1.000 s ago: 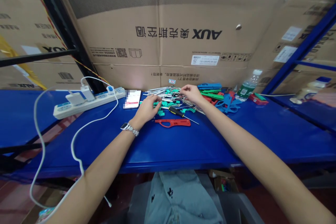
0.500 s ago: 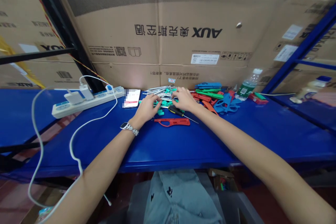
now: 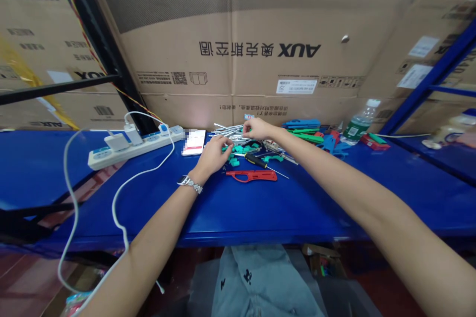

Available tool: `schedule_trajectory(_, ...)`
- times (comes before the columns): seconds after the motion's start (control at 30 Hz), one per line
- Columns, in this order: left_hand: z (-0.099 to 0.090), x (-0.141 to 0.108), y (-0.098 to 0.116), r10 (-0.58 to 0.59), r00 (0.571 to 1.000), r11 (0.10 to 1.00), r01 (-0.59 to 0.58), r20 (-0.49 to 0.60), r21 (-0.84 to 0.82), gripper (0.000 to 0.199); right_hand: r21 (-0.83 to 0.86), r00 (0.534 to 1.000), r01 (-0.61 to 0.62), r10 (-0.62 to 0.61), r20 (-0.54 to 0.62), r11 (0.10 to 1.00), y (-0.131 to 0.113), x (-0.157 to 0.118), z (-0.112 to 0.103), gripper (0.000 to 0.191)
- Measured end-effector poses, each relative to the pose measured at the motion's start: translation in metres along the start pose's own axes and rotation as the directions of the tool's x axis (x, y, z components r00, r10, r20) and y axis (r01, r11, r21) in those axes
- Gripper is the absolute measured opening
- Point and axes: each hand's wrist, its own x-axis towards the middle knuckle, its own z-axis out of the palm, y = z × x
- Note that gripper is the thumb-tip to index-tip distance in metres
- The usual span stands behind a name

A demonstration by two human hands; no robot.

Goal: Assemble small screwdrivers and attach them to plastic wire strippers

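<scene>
My left hand (image 3: 214, 154), with a watch (image 3: 189, 183) at its wrist, is curled over the left side of a heap of small green plastic parts (image 3: 243, 149). Its fingertips are bent together, and anything between them is too small to make out. Behind the heap, my right hand (image 3: 257, 129) has thumb and fingers pinched at the right ends of a pile of thin metal rods (image 3: 228, 131). Whether a rod is in that pinch I cannot tell. A screwdriver (image 3: 256, 160) with a black and yellow handle lies before the heap, and a red lighter-shaped casing (image 3: 256, 175) is nearer me.
A phone (image 3: 194, 142) and a white power strip (image 3: 137, 148) with trailing cables are on the left. Blue and green plastic casings (image 3: 303, 129) lie to the right, partly behind my right arm, next to a bottle (image 3: 359, 123). A cardboard box (image 3: 238, 79) stands behind the blue table (image 3: 260, 213).
My right hand has moved up and back from beside the screwdriver to the metal rods. My left hand stays near the green parts. The view has shifted slightly.
</scene>
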Motion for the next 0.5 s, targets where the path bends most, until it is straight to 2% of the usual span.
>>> schedule_trajectory(0.1, 0.001, 0.0, 0.0, -0.008, 1.0, 1.0, 0.008, -0.014, -0.023, 0.013, 0.258, 0.995, -0.006, 0.032, -0.099, 0.966, 0.006, -0.005, -0.009, 0.005)
schedule_trajectory(0.17, 0.003, 0.0, 0.0, -0.009, 1.0, 0.999, 0.008, -0.014, -0.036, 0.013, 0.512, 0.98, 0.013, 0.091, -0.178, 0.859, 0.009, -0.008, -0.013, 0.012)
schedule_trajectory(0.23, 0.004, 0.0, 0.001, -0.011, 1.0, 0.999, 0.01, -0.009, -0.045, 0.012, 0.677, 0.963, 0.051, 0.143, -0.228, 0.735, 0.01, -0.01, -0.015, 0.02)
schedule_trajectory(0.3, 0.004, 0.0, 0.001, -0.019, 1.0, 0.999, 0.019, 0.001, -0.049, 0.012, 0.75, 0.955, 0.079, 0.166, -0.246, 0.657, 0.01, -0.012, -0.016, 0.023)
schedule_trajectory(0.37, 0.004, 0.0, 0.002, -0.028, 1.0, 0.998, 0.029, 0.012, -0.052, 0.012, 0.779, 0.953, 0.1, 0.166, -0.254, 0.62, 0.009, -0.015, -0.015, 0.023)
schedule_trajectory(0.5, 0.003, 0.0, 0.004, -0.031, 0.999, 0.997, 0.033, 0.032, -0.067, 0.012, 0.771, 0.952, 0.126, 0.143, -0.272, 0.624, 0.011, -0.019, -0.002, 0.019)
